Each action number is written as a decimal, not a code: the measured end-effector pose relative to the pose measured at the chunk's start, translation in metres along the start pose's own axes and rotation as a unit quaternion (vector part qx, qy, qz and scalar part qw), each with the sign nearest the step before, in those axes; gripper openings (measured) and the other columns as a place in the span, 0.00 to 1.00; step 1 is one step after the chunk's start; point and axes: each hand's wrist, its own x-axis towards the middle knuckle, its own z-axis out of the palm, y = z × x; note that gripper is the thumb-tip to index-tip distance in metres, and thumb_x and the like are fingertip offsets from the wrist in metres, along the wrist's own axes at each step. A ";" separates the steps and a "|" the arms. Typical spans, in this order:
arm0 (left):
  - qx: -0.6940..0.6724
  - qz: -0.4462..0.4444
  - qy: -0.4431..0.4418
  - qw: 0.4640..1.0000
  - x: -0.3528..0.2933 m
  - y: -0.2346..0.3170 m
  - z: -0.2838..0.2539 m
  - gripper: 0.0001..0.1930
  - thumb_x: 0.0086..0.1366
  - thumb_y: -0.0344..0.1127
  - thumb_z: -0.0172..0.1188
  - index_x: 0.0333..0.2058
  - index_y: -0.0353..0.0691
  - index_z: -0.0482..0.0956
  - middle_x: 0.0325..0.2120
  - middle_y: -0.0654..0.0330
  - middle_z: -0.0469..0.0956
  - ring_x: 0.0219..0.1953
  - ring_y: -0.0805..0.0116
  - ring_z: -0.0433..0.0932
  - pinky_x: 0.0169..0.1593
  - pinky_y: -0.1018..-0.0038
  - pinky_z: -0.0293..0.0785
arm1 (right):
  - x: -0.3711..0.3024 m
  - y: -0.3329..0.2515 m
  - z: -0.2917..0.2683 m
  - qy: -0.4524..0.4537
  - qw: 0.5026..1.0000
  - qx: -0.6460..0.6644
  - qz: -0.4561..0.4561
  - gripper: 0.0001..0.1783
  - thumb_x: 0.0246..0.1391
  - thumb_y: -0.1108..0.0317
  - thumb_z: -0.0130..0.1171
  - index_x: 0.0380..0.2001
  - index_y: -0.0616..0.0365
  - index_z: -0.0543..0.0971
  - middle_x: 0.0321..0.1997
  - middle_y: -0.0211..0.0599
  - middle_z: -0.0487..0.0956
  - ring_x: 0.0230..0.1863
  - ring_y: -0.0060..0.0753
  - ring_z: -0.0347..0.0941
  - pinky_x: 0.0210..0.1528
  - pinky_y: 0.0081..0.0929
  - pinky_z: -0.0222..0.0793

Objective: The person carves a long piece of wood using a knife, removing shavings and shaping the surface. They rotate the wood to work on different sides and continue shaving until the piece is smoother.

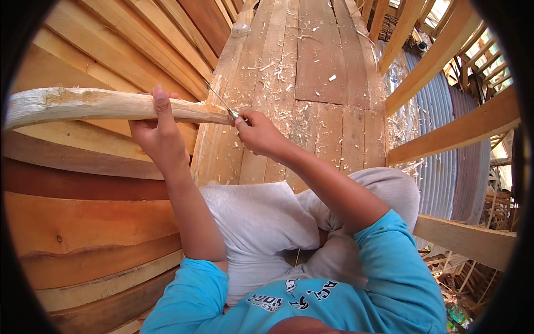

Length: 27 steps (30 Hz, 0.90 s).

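Observation:
A long, pale, slightly curved wooden pole (100,106) reaches in from the left rim. Its bark is stripped, and rough patches mark its upper side. My left hand (157,132) grips it from below near its right end, thumb laid over the top. With the fingers of my right hand (257,132) closed round its handle, a thin-bladed knife (221,100) meets the pole's right tip. Its blade slants up and left, away from me; most of the handle is hidden in my fist. A fresh cut shows on the wood beside the blade.
Wood shavings (267,67) litter the plank floor (339,133). Stacked boards (94,217) lean close on my left. Railing posts (456,133) stand on the right, with corrugated metal sheets (436,128) beyond. A small clear plastic item (240,30) lies at the far end.

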 end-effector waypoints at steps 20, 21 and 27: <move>-0.041 0.033 0.070 0.996 0.046 0.001 0.079 0.09 0.57 0.28 0.61 0.33 0.31 0.72 0.17 0.58 0.73 0.15 0.71 0.71 0.21 0.74 0.72 | 0.015 0.036 -0.014 -0.006 0.975 0.095 0.198 0.30 0.68 0.45 0.30 0.28 0.59 0.68 0.15 0.28 0.60 0.13 0.25 0.58 0.13 0.30 0.53; -0.035 0.036 0.073 0.996 0.047 0.000 0.083 0.10 0.56 0.28 0.60 0.34 0.29 0.72 0.19 0.56 0.75 0.15 0.70 0.72 0.21 0.74 0.71 | 0.011 0.018 -0.005 0.023 0.980 0.109 0.166 0.30 0.68 0.46 0.30 0.28 0.61 0.69 0.16 0.32 0.64 0.14 0.31 0.62 0.16 0.34 0.57; 0.049 0.076 0.119 0.989 0.055 -0.008 0.092 0.15 0.55 0.29 0.60 0.41 0.28 0.74 0.27 0.55 0.78 0.17 0.70 0.74 0.22 0.74 0.74 | 0.008 -0.022 0.027 0.221 0.974 -0.051 0.009 0.36 0.66 0.52 0.30 0.32 0.75 0.78 0.37 0.75 0.76 0.46 0.74 0.72 0.52 0.55 0.66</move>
